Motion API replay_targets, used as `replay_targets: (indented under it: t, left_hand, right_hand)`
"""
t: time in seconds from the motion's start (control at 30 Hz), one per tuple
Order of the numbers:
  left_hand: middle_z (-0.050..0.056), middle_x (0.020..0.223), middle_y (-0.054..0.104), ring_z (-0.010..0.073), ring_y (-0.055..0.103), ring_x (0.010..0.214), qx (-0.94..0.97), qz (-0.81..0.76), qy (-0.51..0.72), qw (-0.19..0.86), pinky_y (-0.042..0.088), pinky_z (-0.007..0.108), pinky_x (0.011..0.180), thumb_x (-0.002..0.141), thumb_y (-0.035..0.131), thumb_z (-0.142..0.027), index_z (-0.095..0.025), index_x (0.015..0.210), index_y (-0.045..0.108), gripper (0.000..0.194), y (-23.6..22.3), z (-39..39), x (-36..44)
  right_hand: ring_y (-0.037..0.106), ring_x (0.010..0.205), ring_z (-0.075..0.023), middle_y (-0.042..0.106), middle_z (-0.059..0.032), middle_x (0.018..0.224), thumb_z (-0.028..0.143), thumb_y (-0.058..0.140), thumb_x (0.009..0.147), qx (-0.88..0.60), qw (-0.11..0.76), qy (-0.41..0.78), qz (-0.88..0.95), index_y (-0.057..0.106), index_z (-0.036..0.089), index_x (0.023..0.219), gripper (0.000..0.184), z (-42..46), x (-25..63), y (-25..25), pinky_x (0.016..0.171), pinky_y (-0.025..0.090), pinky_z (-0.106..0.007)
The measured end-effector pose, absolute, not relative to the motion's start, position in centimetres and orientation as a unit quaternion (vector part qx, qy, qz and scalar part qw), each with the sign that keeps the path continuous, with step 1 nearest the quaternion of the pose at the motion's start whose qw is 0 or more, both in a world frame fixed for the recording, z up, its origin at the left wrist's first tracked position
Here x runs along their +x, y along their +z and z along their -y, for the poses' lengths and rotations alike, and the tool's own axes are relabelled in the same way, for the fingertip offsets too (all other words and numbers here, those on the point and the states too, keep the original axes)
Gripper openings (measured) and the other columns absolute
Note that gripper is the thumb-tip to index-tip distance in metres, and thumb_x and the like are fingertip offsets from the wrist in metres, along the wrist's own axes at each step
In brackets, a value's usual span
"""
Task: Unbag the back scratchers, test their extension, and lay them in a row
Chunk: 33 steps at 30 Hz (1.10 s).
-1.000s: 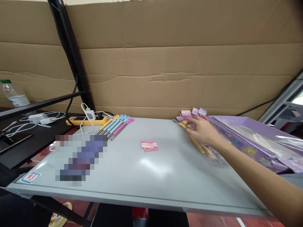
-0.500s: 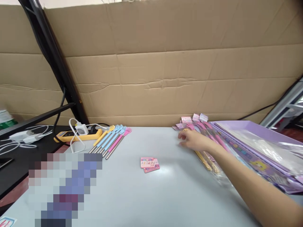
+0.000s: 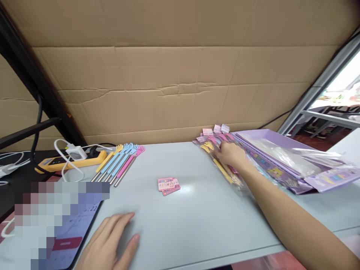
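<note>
My right hand (image 3: 230, 153) reaches onto a pile of plastic-bagged back scratchers (image 3: 222, 170) with pink and yellow claw heads. Its fingers curl down around a pink one in the pile, and the fingertips are partly hidden. My left hand (image 3: 108, 243) hovers over or rests on the near left of the table, fingers apart and holding nothing, beside a tablet or phone (image 3: 81, 232). Two small pink printed cards (image 3: 168, 185) overlap at mid-table. Unbagged back scratchers (image 3: 118, 161) in yellow, blue and pink lie in a row at the back left.
A purple box (image 3: 267, 135) holding clear plastic bags (image 3: 298, 153) stands at the right. A yellow power strip (image 3: 70, 162) with a white plug and cables lies at the left. A cardboard sheet (image 3: 168, 112) rises behind the table.
My right hand has moved from beside the bagged pile onto it, its fingers now curled down. My left hand has come into view. The camera view has shifted towards the right.
</note>
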<state>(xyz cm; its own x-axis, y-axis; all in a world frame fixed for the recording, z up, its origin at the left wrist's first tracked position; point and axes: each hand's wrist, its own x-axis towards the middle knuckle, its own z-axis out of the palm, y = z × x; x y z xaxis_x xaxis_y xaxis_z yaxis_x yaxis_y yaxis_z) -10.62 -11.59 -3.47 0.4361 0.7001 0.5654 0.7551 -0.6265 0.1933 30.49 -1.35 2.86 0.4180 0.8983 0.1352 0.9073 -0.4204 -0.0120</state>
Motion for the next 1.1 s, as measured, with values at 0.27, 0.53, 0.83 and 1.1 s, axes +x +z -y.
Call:
replay_targets:
  t: [0.27,0.53,0.83,1.1]
  left_hand:
    - [0.003,0.099,0.069,0.0184,0.065,0.09,-0.834,0.45,-0.315,0.041,0.053,0.025,0.076,0.084,0.053,-0.045,-0.025,0.103,0.065,0.03,-3.5,12.7,-10.9]
    - [0.004,0.099,0.068,0.0182,0.064,0.09,-0.826,0.486,-0.283,-0.049,0.05,0.029,0.08,0.087,0.048,-0.041,-0.023,0.102,0.065,0.029,-0.5,11.3,-8.6]
    - [0.012,0.091,0.068,0.0259,0.062,0.089,-0.775,0.578,-0.225,-0.117,0.043,0.031,0.07,0.084,0.045,-0.051,-0.014,0.101,0.063,0.045,5.8,3.9,-1.3]
    - [0.013,0.094,0.069,0.0247,0.062,0.09,-0.754,0.586,-0.245,-0.169,0.041,0.031,0.073,0.085,0.045,-0.019,-0.016,0.109,0.062,0.029,1.9,1.1,-1.4]
  right_hand:
    - [0.06,0.072,-0.0228,0.065,-0.0119,0.075,0.032,0.045,0.08,-0.819,0.133,-0.044,0.557,0.059,0.017,0.071,0.022,1.2,31.2,4.5,0.058,0.036,-0.028]
    - [0.037,0.041,-0.0096,0.041,0.0027,0.046,0.031,0.054,0.073,-0.645,0.415,0.319,0.556,0.046,0.019,0.06,0.019,1.6,23.3,5.2,0.041,0.025,-0.023]
    - [0.046,0.04,-0.0098,0.05,-0.0003,0.045,0.015,0.05,0.069,-0.509,0.51,0.565,0.403,0.047,0.017,0.059,0.01,-1.8,12.7,2.1,0.036,0.036,-0.02]
    - [0.056,0.047,-0.0118,0.057,-0.0003,0.062,0.026,0.065,0.073,-0.495,0.566,0.543,0.373,0.048,0.016,0.075,0.019,-2.3,12.6,0.3,0.038,0.046,-0.022]
